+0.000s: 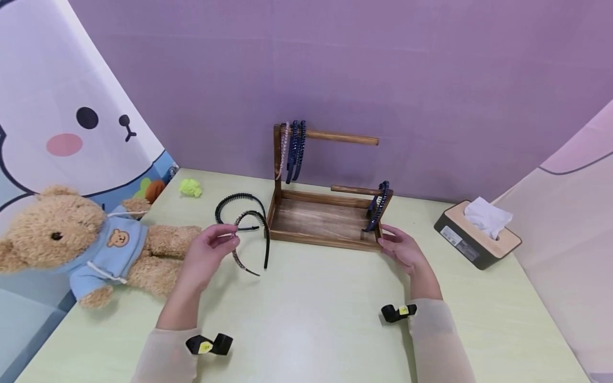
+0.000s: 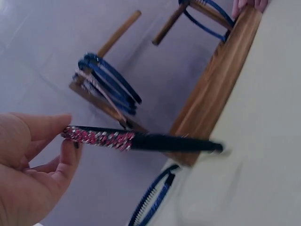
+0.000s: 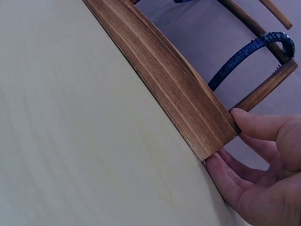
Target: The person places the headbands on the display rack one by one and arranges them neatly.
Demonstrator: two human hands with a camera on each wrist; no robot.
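Observation:
My left hand (image 1: 210, 250) pinches a black headband (image 2: 103, 138) between thumb and fingertips, at its stretch covered in pink and silver stones. The band hangs above the table, left of a wooden headband rack (image 1: 325, 241). Behind it a dark toothed headband (image 1: 239, 196) lies on the table. My right hand (image 1: 402, 250) grips the rack's front right corner, thumb on the upper edge and fingers at the end. From the rack's upper bar hang a pink headband (image 1: 283, 146) and dark blue headbands (image 1: 295, 149). Another blue headband (image 3: 244, 51) hangs on the lower bar.
A teddy bear (image 1: 115, 236) in a blue hoodie lies on the table at left. Behind it sits a small yellow-green object (image 1: 190, 188). A tissue box (image 1: 471, 242) stands right of the rack. A purple cloth (image 1: 335, 69) hangs behind the table.

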